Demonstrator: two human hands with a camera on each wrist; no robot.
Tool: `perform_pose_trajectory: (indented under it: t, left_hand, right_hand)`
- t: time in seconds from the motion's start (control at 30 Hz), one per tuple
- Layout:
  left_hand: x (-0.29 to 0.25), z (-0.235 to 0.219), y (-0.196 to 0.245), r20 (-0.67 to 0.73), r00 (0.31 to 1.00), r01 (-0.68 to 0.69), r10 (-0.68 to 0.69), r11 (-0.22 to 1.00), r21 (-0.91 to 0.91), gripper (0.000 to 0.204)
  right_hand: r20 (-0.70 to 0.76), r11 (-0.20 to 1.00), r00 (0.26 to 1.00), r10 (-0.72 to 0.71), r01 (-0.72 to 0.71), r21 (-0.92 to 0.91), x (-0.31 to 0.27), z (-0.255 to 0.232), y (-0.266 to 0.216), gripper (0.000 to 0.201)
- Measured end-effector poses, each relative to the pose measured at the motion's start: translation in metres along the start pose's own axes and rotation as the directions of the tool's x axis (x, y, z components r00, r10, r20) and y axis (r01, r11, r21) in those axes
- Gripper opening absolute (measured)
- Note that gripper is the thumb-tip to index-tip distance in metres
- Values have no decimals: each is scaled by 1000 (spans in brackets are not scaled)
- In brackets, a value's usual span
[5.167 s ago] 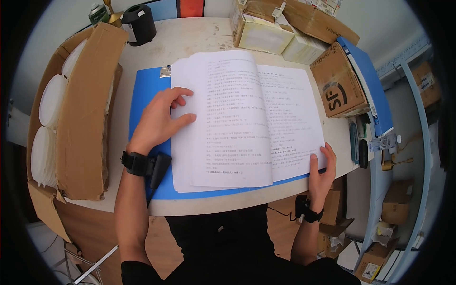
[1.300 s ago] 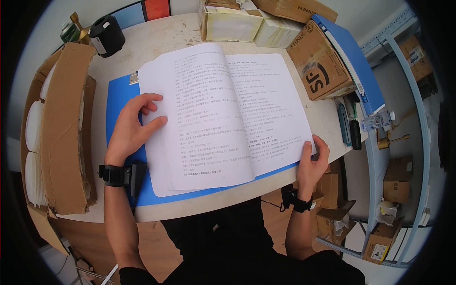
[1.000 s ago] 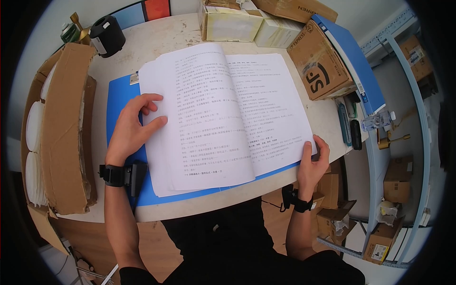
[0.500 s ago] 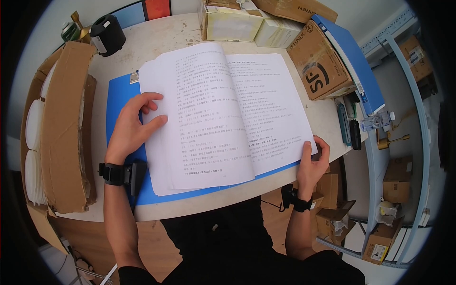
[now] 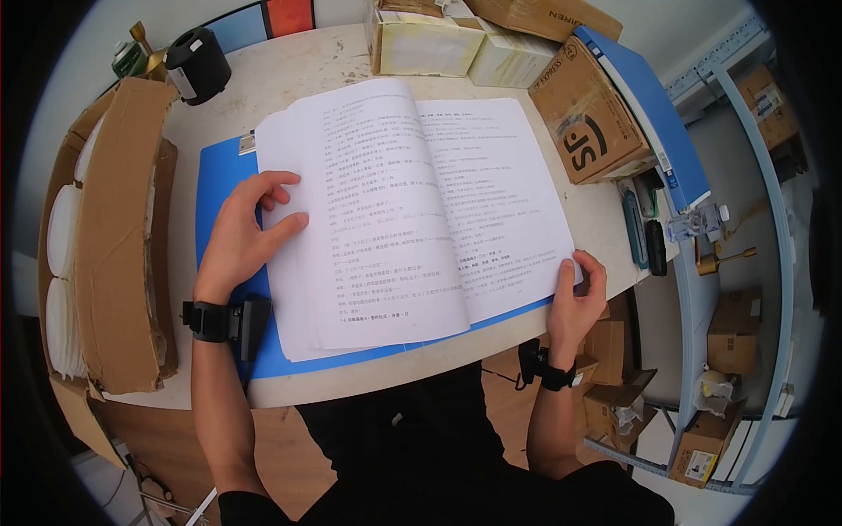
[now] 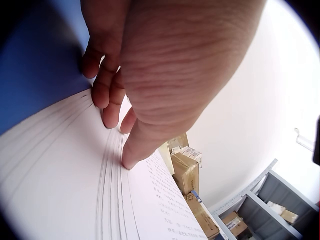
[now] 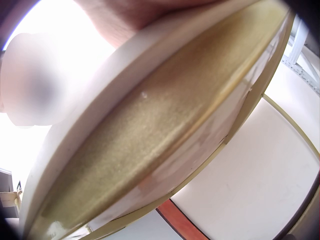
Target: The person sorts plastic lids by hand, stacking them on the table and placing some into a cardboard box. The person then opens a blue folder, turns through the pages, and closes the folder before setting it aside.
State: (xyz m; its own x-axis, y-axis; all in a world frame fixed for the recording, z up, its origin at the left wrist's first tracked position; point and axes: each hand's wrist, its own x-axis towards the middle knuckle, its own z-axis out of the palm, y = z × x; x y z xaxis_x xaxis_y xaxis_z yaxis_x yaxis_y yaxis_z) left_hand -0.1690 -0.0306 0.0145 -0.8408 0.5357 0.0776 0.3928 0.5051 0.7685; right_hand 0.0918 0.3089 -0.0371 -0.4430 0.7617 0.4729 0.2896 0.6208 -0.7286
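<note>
A thick booklet of printed pages (image 5: 377, 219) lies open in front of me, its left page bowing up towards the fold. Beneath it is a blue folder (image 5: 226, 167) with a metal clip (image 5: 248, 142) at the upper left. My left hand (image 5: 246, 232) rests at the left edge of the pages, fingers loosely bent. In the left wrist view, the fingertips touch the fanned page edges (image 6: 112, 175) and the thumb tip meets the upper sheets. At the lower right corner, my right hand (image 5: 576, 302) lays its thumb on the page, with the other fingers beside the edge.
A long cardboard box (image 5: 123, 237) of white round lids stands at the left. Behind are a black cylinder (image 5: 198, 66) and white-yellow boxes (image 5: 430, 44). An SF carton (image 5: 592, 114), a teal cutter (image 5: 634, 232) and a clear bottle (image 5: 697, 223) sit at the right.
Since the oldest frame, the head view has shifted, so the table's things sit further left in it. Both hands keep their places at the booklet's edges; the last second shows almost no movement.
</note>
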Motion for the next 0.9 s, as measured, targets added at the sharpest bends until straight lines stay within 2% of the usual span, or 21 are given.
perform_pose_trajectory:
  t: [0.37, 0.9]
  left_hand:
    - [0, 0, -2, 1, 1000, -10, 10, 1000, 10, 44]
    - [1, 0, -1, 2, 1000, -5, 5, 1000, 13, 44]
  right_hand:
    - [-6, 997, 1000, 14, -14, -78, 0, -1, -1, 26]
    - [2, 998, 1000, 12, -12, -63, 0, -2, -1, 27]
